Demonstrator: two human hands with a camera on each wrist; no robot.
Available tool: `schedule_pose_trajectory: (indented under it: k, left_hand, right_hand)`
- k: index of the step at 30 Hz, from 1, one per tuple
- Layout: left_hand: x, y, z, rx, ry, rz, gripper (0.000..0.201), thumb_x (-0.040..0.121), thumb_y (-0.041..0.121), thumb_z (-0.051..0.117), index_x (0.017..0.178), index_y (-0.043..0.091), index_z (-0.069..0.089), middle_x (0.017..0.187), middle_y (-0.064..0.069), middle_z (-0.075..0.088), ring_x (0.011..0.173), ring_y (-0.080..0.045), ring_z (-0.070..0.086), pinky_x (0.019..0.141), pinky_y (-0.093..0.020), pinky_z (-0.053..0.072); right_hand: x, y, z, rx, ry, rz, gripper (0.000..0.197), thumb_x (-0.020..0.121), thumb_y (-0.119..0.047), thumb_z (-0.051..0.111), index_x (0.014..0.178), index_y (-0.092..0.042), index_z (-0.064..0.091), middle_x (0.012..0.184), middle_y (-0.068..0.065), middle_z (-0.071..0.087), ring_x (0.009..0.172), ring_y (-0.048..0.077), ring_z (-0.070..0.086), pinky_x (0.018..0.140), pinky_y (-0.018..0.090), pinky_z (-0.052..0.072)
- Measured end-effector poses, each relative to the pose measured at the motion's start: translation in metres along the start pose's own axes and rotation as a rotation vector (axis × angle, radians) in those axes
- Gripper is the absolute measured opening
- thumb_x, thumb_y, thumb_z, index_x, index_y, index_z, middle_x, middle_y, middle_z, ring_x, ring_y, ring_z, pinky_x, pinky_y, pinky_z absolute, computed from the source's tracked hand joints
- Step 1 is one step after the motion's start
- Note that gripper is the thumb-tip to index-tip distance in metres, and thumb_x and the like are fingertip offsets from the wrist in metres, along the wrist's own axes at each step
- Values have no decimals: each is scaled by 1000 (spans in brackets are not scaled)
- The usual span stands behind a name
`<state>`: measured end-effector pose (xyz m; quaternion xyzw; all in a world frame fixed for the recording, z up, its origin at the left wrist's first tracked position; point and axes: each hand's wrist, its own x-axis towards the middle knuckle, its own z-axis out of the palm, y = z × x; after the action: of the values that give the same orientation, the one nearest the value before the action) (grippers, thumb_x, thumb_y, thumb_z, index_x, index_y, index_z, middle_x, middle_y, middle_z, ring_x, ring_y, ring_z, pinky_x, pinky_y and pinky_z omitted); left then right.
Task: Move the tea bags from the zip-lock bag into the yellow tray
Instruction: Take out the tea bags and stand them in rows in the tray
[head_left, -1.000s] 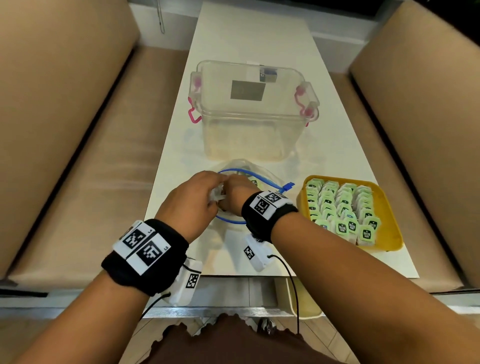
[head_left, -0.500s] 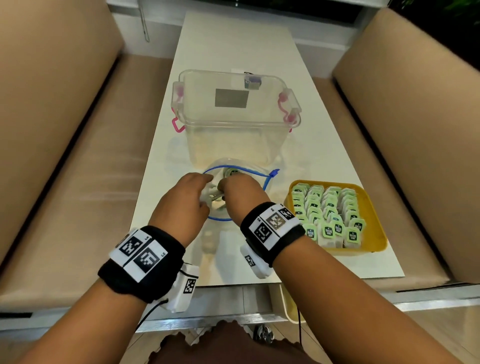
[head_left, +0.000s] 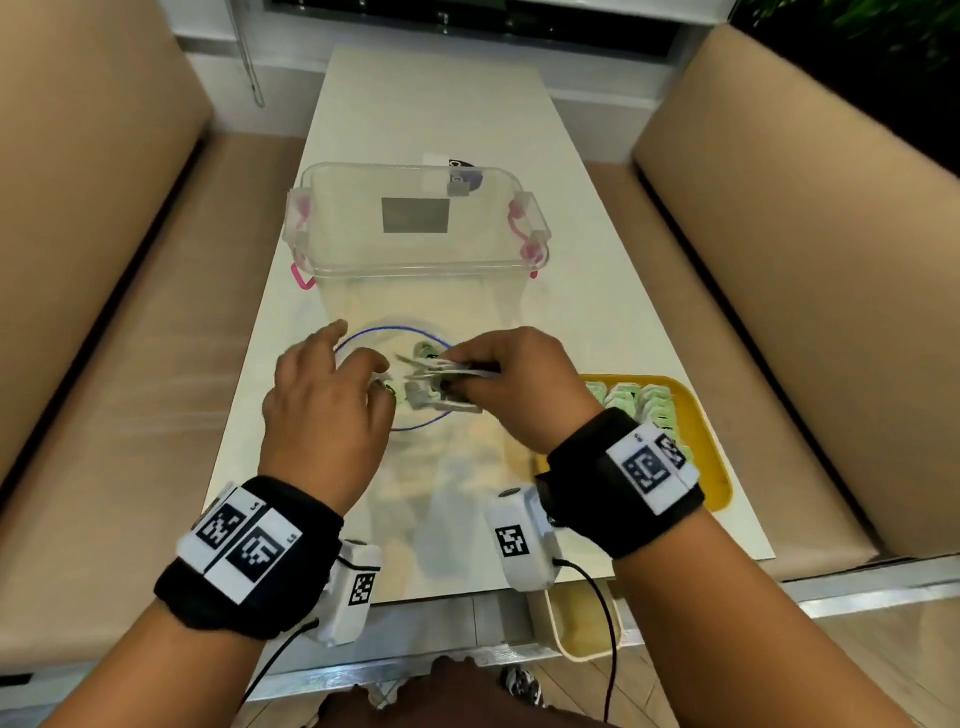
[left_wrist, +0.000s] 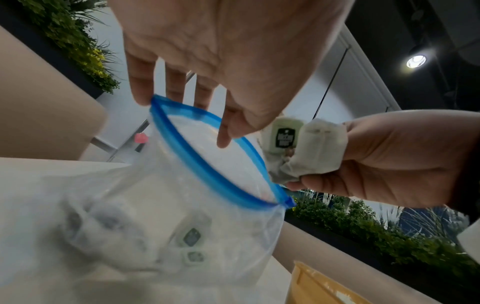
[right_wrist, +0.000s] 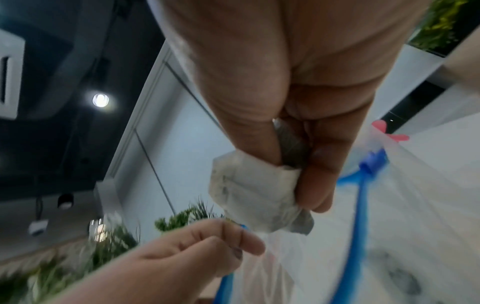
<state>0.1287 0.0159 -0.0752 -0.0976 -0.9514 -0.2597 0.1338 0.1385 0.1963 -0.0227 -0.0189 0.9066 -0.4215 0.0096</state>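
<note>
The clear zip-lock bag (head_left: 363, 340) with a blue rim lies open in front of me, and a few tea bags (left_wrist: 192, 238) remain inside. My left hand (head_left: 322, 400) pinches the bag's rim (left_wrist: 182, 111) on the left side and holds the mouth open. Just right of the mouth, my right hand (head_left: 519, 384) grips a small bundle of tea bags (left_wrist: 306, 152) between thumb and fingers (right_wrist: 314, 185). The yellow tray (head_left: 711, 447) sits to the right, partly hidden by my right wrist, with rows of green-labelled tea bags (head_left: 639, 402) in it.
A clear plastic box (head_left: 415, 223) with pink latches stands just behind the bag. The white table (head_left: 431, 104) is narrow, with beige benches (head_left: 779, 312) along both sides. A pale bin (head_left: 582, 618) sits under the near edge.
My right hand has come out of the bag's mouth with tea bags and shifted right. My left hand has moved left along the rim, and the two hands have parted.
</note>
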Motion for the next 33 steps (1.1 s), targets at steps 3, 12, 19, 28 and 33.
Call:
schedule_pose_trajectory:
  k: [3, 12, 19, 28, 33]
  left_hand:
    - [7, 15, -2, -42, 53, 26, 34, 89, 29, 36, 103, 17, 63, 139, -10, 46, 133, -32, 33, 100, -48, 34]
    - [17, 78, 5, -925, -170, 78, 51, 81, 53, 50, 127, 31, 44, 122, 17, 57, 115, -1, 53, 95, -22, 45]
    - [12, 93, 31, -1064, -215, -13, 36, 83, 47, 61, 112, 28, 51, 104, 12, 65, 101, -7, 62, 88, -31, 52]
    - [9, 99, 39, -1277, -224, -264, 9, 100, 19, 46, 101, 11, 50, 97, -12, 62, 81, -17, 64, 69, -31, 55]
    - [9, 100, 38, -1349, -192, -327, 7, 101, 15, 43, 97, 13, 48, 95, -11, 62, 77, -18, 67, 72, -34, 59]
  right_hand:
    - [-2, 9, -22, 160, 39, 3, 17, 79, -14, 72, 94, -20, 78, 86, -6, 75, 80, -1, 65, 69, 10, 45]
    - [-15, 16, -47, 802, -43, 119, 21, 80, 3, 69, 102, 3, 69, 92, 18, 68, 81, 24, 64, 75, 32, 58]
    - [-23, 28, -46, 966, -189, 196, 16, 90, 4, 55, 101, 2, 66, 93, 14, 70, 84, 20, 69, 75, 25, 56]
    - [-28, 35, -53, 705, -97, 300, 5, 94, -6, 54, 90, -9, 55, 80, 21, 66, 74, 33, 67, 63, 32, 57]
    - [-29, 48, -53, 267, 57, 144, 13, 84, -15, 66, 79, -4, 64, 75, 18, 66, 60, 15, 52, 58, 28, 41]
